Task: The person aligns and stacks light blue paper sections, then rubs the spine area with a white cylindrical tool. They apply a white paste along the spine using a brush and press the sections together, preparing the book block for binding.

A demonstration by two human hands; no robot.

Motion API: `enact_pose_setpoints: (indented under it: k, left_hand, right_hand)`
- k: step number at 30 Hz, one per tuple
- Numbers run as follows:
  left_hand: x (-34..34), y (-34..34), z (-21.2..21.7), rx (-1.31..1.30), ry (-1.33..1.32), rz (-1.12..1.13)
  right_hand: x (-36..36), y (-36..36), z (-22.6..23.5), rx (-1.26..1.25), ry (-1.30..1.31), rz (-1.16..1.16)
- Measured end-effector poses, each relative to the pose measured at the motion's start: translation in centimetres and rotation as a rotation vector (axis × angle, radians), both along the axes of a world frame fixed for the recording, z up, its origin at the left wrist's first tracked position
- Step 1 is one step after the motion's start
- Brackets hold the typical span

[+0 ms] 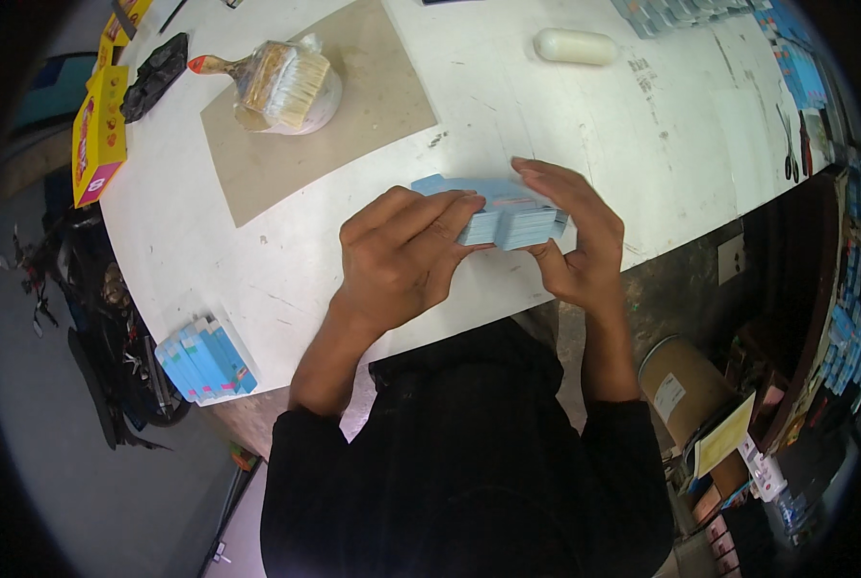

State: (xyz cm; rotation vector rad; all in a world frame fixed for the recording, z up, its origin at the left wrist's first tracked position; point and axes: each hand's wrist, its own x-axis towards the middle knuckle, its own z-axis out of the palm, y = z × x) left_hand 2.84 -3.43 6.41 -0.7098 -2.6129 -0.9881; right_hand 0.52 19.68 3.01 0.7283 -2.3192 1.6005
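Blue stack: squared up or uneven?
Uneven. Between the left hand and right hand, the blue stack shows a step along its near side, not one flush face.

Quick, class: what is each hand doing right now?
Left hand: closed, holding the light-blue stack.
Right hand: curved around the stack's right end, thumb at its lower edge; whether it grips firmly cannot be told.
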Motion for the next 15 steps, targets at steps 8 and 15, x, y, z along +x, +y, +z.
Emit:
enact_pose_setpoints:
  k: [8,15]
  left_hand:
    - [1.1,2.1,0.2,-0.036,0.048,0.165]
    - [0.0,0.2,0.9,-0.004,-0.062,-0.009]
  right_hand:
    - [2.2,-2.8,-1.0,0.003,0.064,-0.239]
    - [0.3,-0.9,-0.9,-0.106,-0.049,0.0]
